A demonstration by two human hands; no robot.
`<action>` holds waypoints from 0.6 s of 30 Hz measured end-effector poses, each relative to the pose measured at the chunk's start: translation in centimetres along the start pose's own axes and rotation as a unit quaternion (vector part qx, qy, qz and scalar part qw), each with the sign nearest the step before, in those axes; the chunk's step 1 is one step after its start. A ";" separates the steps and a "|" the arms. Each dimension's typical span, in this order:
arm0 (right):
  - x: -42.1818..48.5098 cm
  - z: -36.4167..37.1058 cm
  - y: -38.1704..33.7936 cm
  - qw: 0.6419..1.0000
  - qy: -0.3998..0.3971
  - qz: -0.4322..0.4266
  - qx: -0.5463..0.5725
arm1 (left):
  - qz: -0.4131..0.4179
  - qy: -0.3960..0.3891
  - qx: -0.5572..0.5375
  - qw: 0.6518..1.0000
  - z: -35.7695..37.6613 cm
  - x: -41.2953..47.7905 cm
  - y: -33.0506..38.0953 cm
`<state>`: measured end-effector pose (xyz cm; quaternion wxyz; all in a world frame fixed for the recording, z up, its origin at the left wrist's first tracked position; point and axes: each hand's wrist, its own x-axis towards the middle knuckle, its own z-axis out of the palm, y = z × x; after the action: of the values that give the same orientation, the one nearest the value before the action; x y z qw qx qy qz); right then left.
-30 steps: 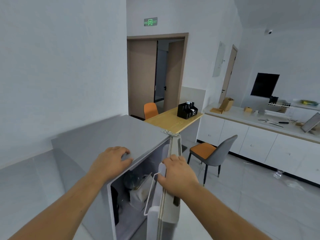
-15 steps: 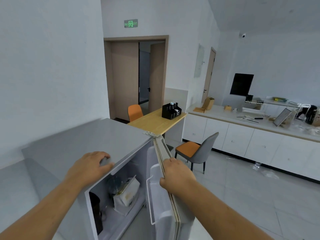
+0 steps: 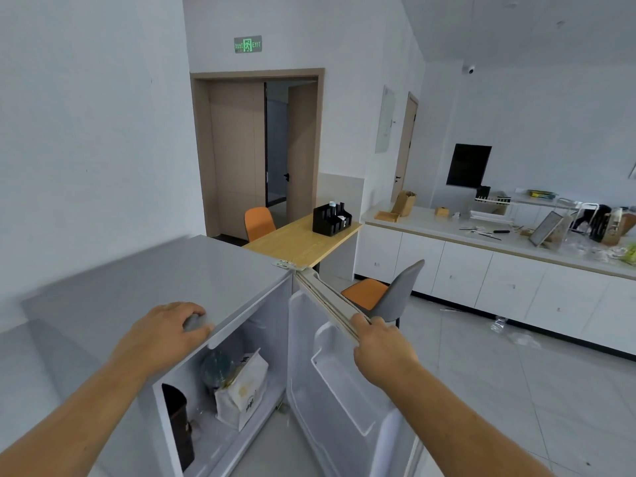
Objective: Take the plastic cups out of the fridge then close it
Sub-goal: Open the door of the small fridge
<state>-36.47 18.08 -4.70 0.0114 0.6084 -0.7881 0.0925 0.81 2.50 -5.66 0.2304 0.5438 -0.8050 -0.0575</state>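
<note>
fridge door stands open, both hands on the fridge

the small grey fridge [image 3: 179,280] is open, its door [image 3: 344,390] swung out to the right on the top hinge. the right hand [image 3: 380,349] grips the top edge of the door, fingers wrapped over the rim and closed on it. the left hand [image 3: 165,333] lies palm down on the front corner of the fridge top, fingers curled loosely over the edge and holding nothing else.

inside, on the floor of the compartment, stands a white paper bag [image 3: 242,390], tilted a little, with something clear and rounded [image 3: 216,368] just behind it; i cannot tell if that is the plastic cups. a dark brown object [image 3: 179,425] sits at the left wall near the front. the door's inner shelf looks bare.

beyond the fridge, a wooden table [image 3: 303,239] carries a black organiser [image 3: 331,220], with an orange chair [image 3: 258,222] behind it and a grey and orange chair [image 3: 389,294] just past the door. a white counter [image 3: 481,246] runs along the right wall, cluttered on top.
</note>
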 end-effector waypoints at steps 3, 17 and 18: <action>0.4 0.0 1.7 1.000 0.002 0.002 0.007 | -0.001 0.002 0.001 1.000 0.0 0.0 0.0; 1.7 0.9 7.3 0.998 0.051 -0.001 -0.033 | -0.004 0.004 0.000 1.000 0.2 0.1 -0.4; 1.6 1.2 7.7 0.997 0.070 -0.008 -0.045 | -0.005 0.005 0.000 1.000 0.3 0.1 -0.4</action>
<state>-44.22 18.22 -6.66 0.0946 0.6058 -0.7837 0.0990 0.99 2.20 -6.01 0.2347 0.5481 -0.8009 -0.0561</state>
